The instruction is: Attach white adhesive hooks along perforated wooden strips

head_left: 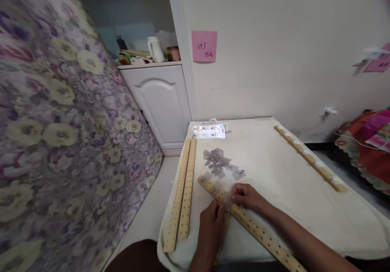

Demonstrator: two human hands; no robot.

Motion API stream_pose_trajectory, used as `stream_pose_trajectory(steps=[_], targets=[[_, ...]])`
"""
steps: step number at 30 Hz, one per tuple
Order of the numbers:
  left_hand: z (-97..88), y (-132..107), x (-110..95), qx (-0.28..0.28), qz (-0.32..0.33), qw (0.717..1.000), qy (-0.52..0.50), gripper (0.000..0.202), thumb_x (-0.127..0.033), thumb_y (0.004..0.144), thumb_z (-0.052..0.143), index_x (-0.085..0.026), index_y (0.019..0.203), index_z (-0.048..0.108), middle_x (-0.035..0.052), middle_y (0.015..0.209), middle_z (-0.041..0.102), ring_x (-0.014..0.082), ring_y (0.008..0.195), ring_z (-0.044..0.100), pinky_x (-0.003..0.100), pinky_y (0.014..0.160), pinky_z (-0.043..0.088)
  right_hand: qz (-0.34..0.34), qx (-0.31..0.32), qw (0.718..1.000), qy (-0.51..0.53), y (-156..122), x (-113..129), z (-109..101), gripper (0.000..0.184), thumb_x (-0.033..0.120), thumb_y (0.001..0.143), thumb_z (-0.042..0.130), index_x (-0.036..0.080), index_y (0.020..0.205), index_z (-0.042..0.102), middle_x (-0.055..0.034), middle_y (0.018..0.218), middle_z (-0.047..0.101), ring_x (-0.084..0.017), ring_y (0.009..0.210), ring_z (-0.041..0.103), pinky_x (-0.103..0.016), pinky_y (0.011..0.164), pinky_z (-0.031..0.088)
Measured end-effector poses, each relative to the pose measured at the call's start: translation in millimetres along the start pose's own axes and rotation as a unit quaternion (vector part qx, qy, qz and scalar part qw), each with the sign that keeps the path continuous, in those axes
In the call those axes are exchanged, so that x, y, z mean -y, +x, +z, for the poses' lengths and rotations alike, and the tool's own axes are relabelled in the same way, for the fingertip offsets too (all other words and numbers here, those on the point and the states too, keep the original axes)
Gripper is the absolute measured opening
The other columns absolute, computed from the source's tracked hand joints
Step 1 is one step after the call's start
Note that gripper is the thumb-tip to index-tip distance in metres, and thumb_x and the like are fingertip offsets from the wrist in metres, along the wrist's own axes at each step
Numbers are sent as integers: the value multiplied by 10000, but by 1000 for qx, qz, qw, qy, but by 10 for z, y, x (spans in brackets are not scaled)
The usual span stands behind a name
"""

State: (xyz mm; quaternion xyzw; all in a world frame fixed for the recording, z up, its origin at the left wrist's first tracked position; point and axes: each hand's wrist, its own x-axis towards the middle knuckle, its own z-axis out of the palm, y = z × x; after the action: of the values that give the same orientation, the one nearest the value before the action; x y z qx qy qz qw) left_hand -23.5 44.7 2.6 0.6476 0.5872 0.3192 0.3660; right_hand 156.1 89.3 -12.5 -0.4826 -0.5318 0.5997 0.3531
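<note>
LEFT HAND [213,215] / RIGHT HAND [243,197]: slightly apart, fingers curled; grip on clear piece [226,207] between them could not be confirmed | PERFORATED STRIP [258,232]: ran beneath both | CLEAR PIECES PILE [216,162]: lay beyond.

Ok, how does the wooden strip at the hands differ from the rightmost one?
The middle strip has the left hand and right hand at it; the rightmost strip lies apart from both. The middle strip shows fittings only from its far end to the hands; the rightmost strip has them spaced along its length. Both are pale wood.
</note>
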Motion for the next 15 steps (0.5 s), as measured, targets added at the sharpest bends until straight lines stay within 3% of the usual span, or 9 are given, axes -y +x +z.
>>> stream_pose_trajectory(steps=[5,15], targets=[[46,-4,0,-40,23,993,112,267,-341,905,385,-202,739,542,6,696,611,156,657,558,241,580,324,30,-28,999,6,4,-27,19,159,249,666,627,193,659,478,95,428,473,-55,344,410,-174,360,311],[53,-42,9,-40,59,989,128,254,-286,922,360,-201,846,587,34,814,643,172,769,603,267,677,414,27,-34,999,13,9,-61,6,96,216,676,588,176,725,517,91,509,490,-43,346,422,-168,347,296]])
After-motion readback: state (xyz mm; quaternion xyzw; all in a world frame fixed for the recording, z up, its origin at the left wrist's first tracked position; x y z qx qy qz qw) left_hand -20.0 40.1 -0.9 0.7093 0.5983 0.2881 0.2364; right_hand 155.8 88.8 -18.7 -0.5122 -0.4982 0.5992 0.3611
